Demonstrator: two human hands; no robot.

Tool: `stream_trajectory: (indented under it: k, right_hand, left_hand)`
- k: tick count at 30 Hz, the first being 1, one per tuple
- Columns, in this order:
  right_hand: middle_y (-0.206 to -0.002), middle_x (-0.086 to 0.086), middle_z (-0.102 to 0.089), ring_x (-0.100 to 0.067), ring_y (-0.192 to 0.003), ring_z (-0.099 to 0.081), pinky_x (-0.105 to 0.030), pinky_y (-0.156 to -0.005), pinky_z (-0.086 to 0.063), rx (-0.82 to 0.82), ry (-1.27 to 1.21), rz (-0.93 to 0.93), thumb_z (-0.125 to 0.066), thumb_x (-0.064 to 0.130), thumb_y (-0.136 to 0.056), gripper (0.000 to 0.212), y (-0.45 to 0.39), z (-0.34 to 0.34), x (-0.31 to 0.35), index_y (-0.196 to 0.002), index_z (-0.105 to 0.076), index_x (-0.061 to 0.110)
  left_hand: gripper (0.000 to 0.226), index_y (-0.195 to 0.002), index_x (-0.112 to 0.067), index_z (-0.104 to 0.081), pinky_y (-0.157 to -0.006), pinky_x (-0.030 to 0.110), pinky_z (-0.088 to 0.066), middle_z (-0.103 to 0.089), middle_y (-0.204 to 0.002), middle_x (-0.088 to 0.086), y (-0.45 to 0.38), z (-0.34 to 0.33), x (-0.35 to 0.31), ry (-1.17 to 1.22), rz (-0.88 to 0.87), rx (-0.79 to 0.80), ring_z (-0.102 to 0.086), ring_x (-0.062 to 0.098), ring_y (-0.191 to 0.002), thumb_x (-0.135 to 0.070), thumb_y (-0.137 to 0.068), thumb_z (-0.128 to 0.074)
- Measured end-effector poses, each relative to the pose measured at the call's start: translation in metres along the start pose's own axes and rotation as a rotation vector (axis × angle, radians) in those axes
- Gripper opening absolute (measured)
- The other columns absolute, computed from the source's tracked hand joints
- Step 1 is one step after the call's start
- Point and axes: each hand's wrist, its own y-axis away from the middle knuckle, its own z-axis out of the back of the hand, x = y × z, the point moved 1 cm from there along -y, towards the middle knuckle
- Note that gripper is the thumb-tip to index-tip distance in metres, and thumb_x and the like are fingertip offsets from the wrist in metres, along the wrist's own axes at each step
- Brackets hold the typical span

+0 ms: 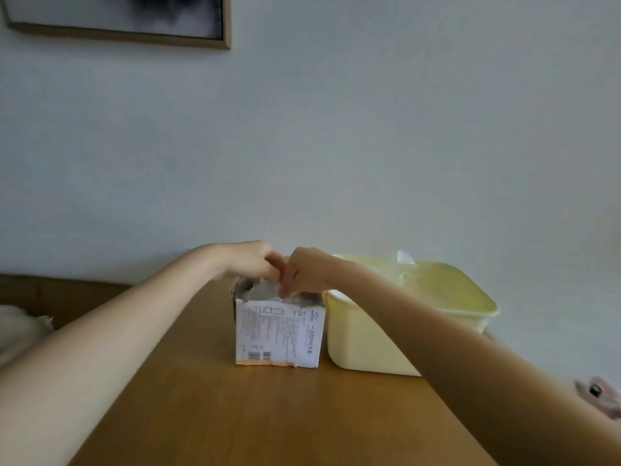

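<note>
A white cardboard box of disposable gloves (279, 334) stands on the wooden table (255, 415), its torn top open. Both my hands meet above that opening. My left hand (250, 260) has its fingers curled down at the box's top. My right hand (304, 272) pinches thin translucent glove material (265, 289) that sticks up out of the box. Whether the left fingers grip the material or the box edge is hidden.
A pale yellow plastic bin (363, 341) with a lid stands right beside the box, touching it. A grey wall rises just behind the table, with a framed picture (134, 25) at upper left. A pale cushion (20, 331) lies at far left; a small pinkish object (601, 395) at far right.
</note>
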Motion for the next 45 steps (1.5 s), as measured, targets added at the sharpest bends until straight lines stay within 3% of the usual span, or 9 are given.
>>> stream_trajectory:
  k: [5,8,15,21,27,29,32,39,45]
  right_hand:
    - [-0.063,-0.006,-0.055,-0.017,-0.056,-0.047,-0.022,-0.055,-0.040,-0.003,-0.300,-0.060,-0.075,0.016,-0.075,0.007,-0.004,-0.002,-0.007,-0.079,-0.071,0.011]
    - [-0.058,-0.006,-0.047,-0.015,-0.050,-0.038,-0.019,-0.048,-0.032,0.006,-0.512,-0.085,-0.077,0.009,-0.072,0.024,0.000,-0.001,-0.015,-0.058,-0.058,0.014]
    - [-0.065,-0.004,-0.047,-0.012,-0.061,-0.043,-0.021,-0.060,-0.037,-0.053,-0.960,-0.141,-0.069,0.001,-0.081,0.028,-0.002,0.010,-0.031,-0.062,-0.050,0.011]
    - [-0.073,-0.012,-0.061,-0.019,-0.063,-0.052,-0.025,-0.062,-0.041,-0.157,-0.696,-0.074,-0.069,0.004,-0.081,0.024,0.002,0.014,-0.034,-0.067,-0.051,0.011]
    - [-0.088,-0.006,-0.056,-0.018,-0.070,-0.052,-0.023,-0.059,-0.040,-0.158,-0.392,-0.070,-0.073,0.003,-0.076,0.032,0.003,0.021,-0.030,-0.096,-0.051,0.013]
    - [-0.093,-0.005,-0.053,-0.020,-0.079,-0.051,-0.024,-0.062,-0.039,-0.172,-0.385,-0.072,-0.073,0.004,-0.076,0.035,0.001,0.019,-0.030,-0.106,-0.056,0.010]
    - [-0.085,-0.008,-0.053,-0.018,-0.078,-0.047,-0.022,-0.059,-0.035,-0.202,-0.413,-0.066,-0.070,0.007,-0.080,0.027,-0.001,0.016,-0.028,-0.105,-0.065,-0.001]
    - [-0.064,-0.004,-0.053,-0.012,-0.054,-0.051,-0.017,-0.053,-0.046,-0.515,-0.844,-0.176,-0.057,-0.004,-0.087,0.018,0.007,0.038,-0.041,-0.071,-0.060,0.004]
    - [-0.072,-0.006,-0.053,-0.010,-0.038,-0.055,-0.017,-0.041,-0.045,-0.727,-1.108,-0.263,-0.046,-0.002,-0.091,0.017,0.025,0.066,-0.062,-0.077,-0.053,0.006]
  left_hand:
    - [0.020,-0.092,-0.024,-0.070,-0.078,0.032,-0.047,-0.067,-0.093,0.007,0.000,-0.003,0.012,0.048,0.041,0.035,-0.058,0.019,-0.080,-0.018,-0.074,-0.063]
    - [0.014,-0.076,-0.025,-0.064,-0.063,0.029,-0.045,-0.064,-0.080,0.011,-0.008,-0.010,0.014,-0.069,0.074,0.041,-0.055,0.020,-0.068,-0.012,-0.081,-0.065]
    - [0.021,-0.066,-0.017,-0.047,-0.052,0.022,-0.036,-0.049,-0.064,0.000,-0.011,-0.013,0.018,-0.188,0.118,0.038,-0.045,0.014,-0.057,-0.005,-0.082,-0.055]
    - [0.016,-0.071,-0.017,-0.057,-0.046,0.017,-0.037,-0.053,-0.061,-0.003,-0.009,-0.010,0.013,-0.222,0.106,-0.048,-0.048,0.011,-0.050,-0.008,-0.083,-0.059]
    - [0.005,-0.087,-0.023,-0.065,-0.085,0.025,-0.044,-0.065,-0.096,-0.005,-0.008,0.008,0.024,-0.015,0.038,-0.271,-0.058,0.014,-0.096,-0.022,-0.084,-0.068]
    - [0.009,-0.092,-0.023,-0.066,-0.078,0.023,-0.043,-0.065,-0.097,-0.006,-0.001,0.008,0.014,0.184,-0.020,-0.242,-0.056,0.011,-0.092,-0.022,-0.084,-0.068]
    - [0.024,-0.104,-0.024,-0.061,-0.064,0.023,-0.039,-0.064,-0.095,-0.002,-0.001,-0.001,-0.001,0.223,-0.010,-0.156,-0.050,0.012,-0.076,-0.027,-0.082,-0.070]
    - [0.016,-0.078,-0.008,-0.057,-0.036,0.010,-0.033,-0.053,-0.057,-0.002,-0.006,-0.022,0.000,-0.174,0.111,-0.054,-0.044,0.001,-0.035,-0.018,-0.088,-0.061]
    - [0.030,-0.112,-0.009,-0.060,-0.044,0.014,-0.039,-0.057,-0.069,0.000,-0.002,-0.012,-0.002,0.132,0.112,-0.055,-0.048,0.006,-0.050,-0.023,-0.086,-0.066]
